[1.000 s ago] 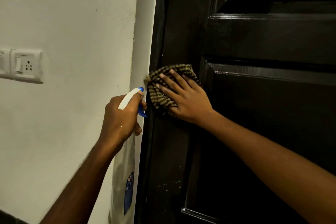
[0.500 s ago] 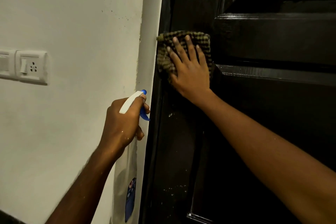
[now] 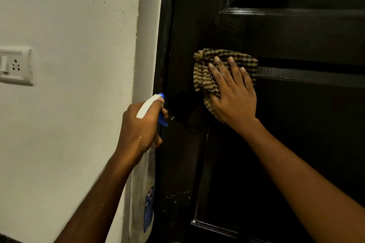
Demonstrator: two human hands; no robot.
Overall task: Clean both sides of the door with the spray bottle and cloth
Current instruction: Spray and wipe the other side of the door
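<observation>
A dark, glossy panelled door (image 3: 286, 144) fills the right half of the head view. My right hand (image 3: 234, 94) presses a brown checked cloth (image 3: 205, 71) flat against the door's left stile with straight, spread fingers. My left hand (image 3: 141, 126) grips the neck of a clear spray bottle (image 3: 145, 199) by the door's left edge, with a finger by the blue trigger below the white nozzle head (image 3: 149, 104). The bottle's body hangs below that hand, partly hidden by my forearm.
A white wall (image 3: 69, 124) covers the left half, with a white switch and socket plate (image 3: 15, 66) at mid height. A white wall corner strip (image 3: 150, 35) meets the dark door frame. Pale specks dot the lower door stile (image 3: 177, 196).
My right hand has slid the cloth from the door's left edge toward the right and a little down. My left hand keeps the spray bottle almost still.
</observation>
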